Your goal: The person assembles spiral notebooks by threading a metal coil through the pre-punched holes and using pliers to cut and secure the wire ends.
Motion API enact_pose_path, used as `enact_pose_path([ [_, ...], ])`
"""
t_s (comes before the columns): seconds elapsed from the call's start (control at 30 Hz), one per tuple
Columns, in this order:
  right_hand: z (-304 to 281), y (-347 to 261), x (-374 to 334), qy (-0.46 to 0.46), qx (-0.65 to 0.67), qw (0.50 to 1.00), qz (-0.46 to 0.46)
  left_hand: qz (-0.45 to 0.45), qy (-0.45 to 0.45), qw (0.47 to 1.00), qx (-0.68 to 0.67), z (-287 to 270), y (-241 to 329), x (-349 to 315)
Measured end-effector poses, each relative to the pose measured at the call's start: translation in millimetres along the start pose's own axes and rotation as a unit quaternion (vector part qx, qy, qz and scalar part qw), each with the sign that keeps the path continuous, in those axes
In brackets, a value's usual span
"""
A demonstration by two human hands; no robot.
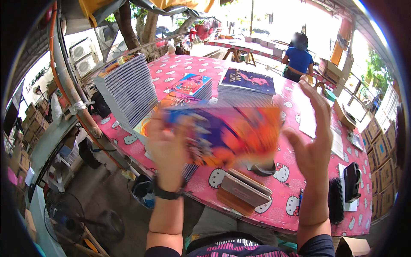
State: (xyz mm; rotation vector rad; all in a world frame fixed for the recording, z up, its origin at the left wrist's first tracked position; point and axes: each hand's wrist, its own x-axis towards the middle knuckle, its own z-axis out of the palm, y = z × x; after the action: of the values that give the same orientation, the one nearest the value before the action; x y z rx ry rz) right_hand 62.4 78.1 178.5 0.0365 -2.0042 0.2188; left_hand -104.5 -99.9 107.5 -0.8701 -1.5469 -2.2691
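My left hand (167, 147), with a black band on its wrist, grips the left end of a notebook (244, 132) with an orange, purple and blue cover. Motion blurs the notebook, held up above the table. To its right, my right hand (314, 132) is raised with fingers spread and nothing in it. Beyond the notebook lies a stack of spiral notebooks with a dark blue cover (248, 81) on top. A smaller stack of colourful notebooks (192, 84) sits left of that. Farther left rises a tall stack of spiral-bound notebooks (128, 92), partly hidden low down.
A pink patterned cloth covers the table (239, 210). Near its front edge rests a brown, wallet-like case (246, 192); black binding coils (337, 201) and a black device (352, 182) lie at the right. A person in blue (298, 59) stands beyond. A fan (66, 216) is at lower left.
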Motion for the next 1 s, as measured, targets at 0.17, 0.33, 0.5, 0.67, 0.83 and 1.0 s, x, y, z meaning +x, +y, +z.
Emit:
enact_pose_path([
  [0.17, 64.8, 37.2, 6.0, -0.044, 0.127, 0.988, 0.074, -0.005, 0.107, 0.976, 0.188, -93.6, -19.5, 61.6],
  [0.33, 137.6, 113.8, -17.5, -0.209, 0.022, 0.970, 0.125, 0.119, 0.023, 0.893, 0.434, -161.7, -108.1, 71.0],
  [0.5, 161.6, 172.6, -60.3, -0.225, -0.211, 0.946, 0.103, -0.043, 0.019, 0.984, 0.174, -152.1, -110.3, 66.5],
  [0.67, 171.3, 192.6, -79.6, -0.198, -0.253, 0.946, 0.050, -0.067, -0.013, 0.988, 0.141, -153.3, -108.4, 67.9],
  [0.83, 176.9, 192.2, -81.7, -0.177, -0.245, 0.953, 0.025, -0.099, -0.051, 0.983, 0.149, -155.4, -95.7, 69.0],
  [1.0, 164.3, 184.0, -76.5, -0.144, -0.224, 0.963, 0.032, 0.101, 0.004, 0.940, 0.325, -148.6, -87.8, 69.0],
])
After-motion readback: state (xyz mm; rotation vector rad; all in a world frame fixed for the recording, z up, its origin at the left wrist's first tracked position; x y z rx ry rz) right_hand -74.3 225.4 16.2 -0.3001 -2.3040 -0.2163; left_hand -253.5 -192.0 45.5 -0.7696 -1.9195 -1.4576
